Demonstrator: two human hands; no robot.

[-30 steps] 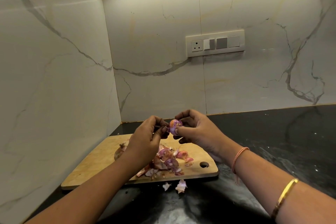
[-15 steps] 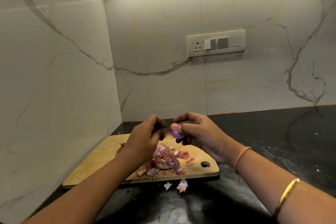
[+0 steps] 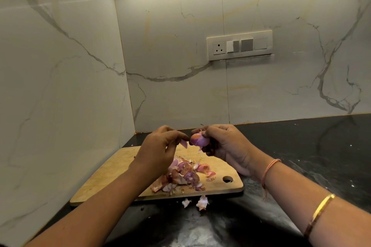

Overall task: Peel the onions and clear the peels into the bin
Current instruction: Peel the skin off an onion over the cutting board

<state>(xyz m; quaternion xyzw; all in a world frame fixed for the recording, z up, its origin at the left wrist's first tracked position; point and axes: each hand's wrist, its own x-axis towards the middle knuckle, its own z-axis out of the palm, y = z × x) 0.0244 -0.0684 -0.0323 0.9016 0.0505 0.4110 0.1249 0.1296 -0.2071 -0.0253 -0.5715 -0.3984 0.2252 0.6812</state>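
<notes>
Onion [image 3: 197, 139], small, purple, partly skinned: was held above the far edge of the cutting board [image 3: 112, 174], cupped in the right hand [image 3: 224, 146] with the fingers curled closed around its far side and a shred of skin hanging from its underside. Strip of peel [image 3: 184, 143], pink: was pinched between thumb and fingers of the left hand [image 3: 158, 150], just beside the onion and seemingly torn free of it. Peel heap [image 3: 183, 176]: lay on the board's near half, directly below the hands. Stray peels [image 3: 202, 202], two pale pieces: lay off the board on the dark counter [image 3: 301, 156], touching neither board nor heap. Bin: not in view. Risks, as judged: the pinched strip was light and curled, so a careless release could have sent it past the board's near edge to join the strays, leaving more to gather; the bared onion looked smooth and was gripped from one side only, so a hard pull on the remaining skin could have squeezed it out of the fingers onto the counter; pale scraps could have gone unnoticed on the counter's mottled, glossy surface at clearing time.
</notes>
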